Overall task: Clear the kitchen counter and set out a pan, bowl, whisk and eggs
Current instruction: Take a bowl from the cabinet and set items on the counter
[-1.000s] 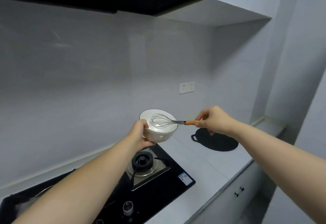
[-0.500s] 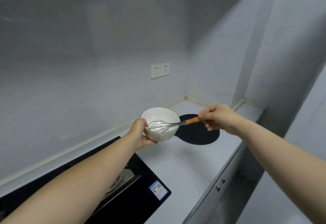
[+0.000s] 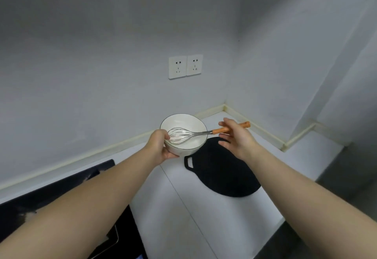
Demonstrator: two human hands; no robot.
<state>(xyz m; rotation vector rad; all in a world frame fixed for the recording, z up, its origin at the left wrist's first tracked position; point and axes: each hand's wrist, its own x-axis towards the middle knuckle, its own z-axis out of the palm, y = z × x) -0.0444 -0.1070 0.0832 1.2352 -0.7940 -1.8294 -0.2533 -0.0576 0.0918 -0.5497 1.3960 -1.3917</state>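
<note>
Bowl (image 3: 184, 123) in left hand (image 3: 158, 147), whisk (image 3: 184, 135) inside

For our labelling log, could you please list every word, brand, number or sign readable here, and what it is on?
None can be read. The sticker on the stove is cut off at the bottom edge; the wall sockets, bowl and whisk show no lettering.

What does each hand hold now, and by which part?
Left hand grips the bowl at its side, thumb on the rim. Right hand lies over the whisk handle with straight fingers; a grip cannot be told.
</note>
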